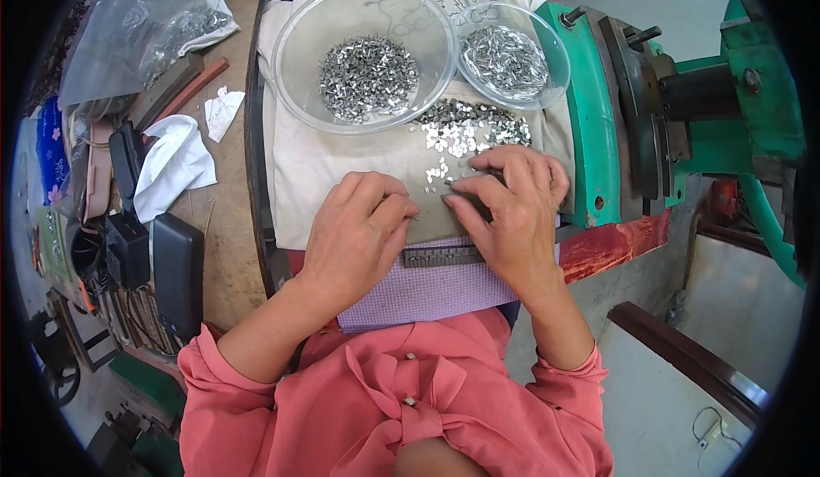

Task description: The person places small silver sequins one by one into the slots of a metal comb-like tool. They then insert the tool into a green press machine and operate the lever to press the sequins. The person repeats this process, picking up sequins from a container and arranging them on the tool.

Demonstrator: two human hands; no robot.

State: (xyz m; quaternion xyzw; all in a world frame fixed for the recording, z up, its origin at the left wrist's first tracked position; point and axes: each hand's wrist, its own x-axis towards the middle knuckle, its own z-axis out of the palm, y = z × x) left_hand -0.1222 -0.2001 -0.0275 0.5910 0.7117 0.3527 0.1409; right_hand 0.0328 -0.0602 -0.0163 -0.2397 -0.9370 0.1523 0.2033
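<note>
My left hand (357,228) is closed, thumb and fingertips pressed together over the cloth. A thin sliver seems to show at its fingertips, too small to name. Opposite it, my right hand (517,212) curls with thumb and index finger almost meeting at a small metal piece (448,183). Just beyond the right fingers lies a loose heap of small shiny metal pieces (465,127). Below and between both hands sits a dark slotted metal bar (442,257) on a purple checked cloth (410,293).
A large clear tub (295,93) of small metal parts and a smaller clear bowl (559,76) of thin metal pins stand behind. On the right rises a green machine (589,152). A wooden bench (231,221) on the left carries a white cloth (178,165) and a black case (177,272).
</note>
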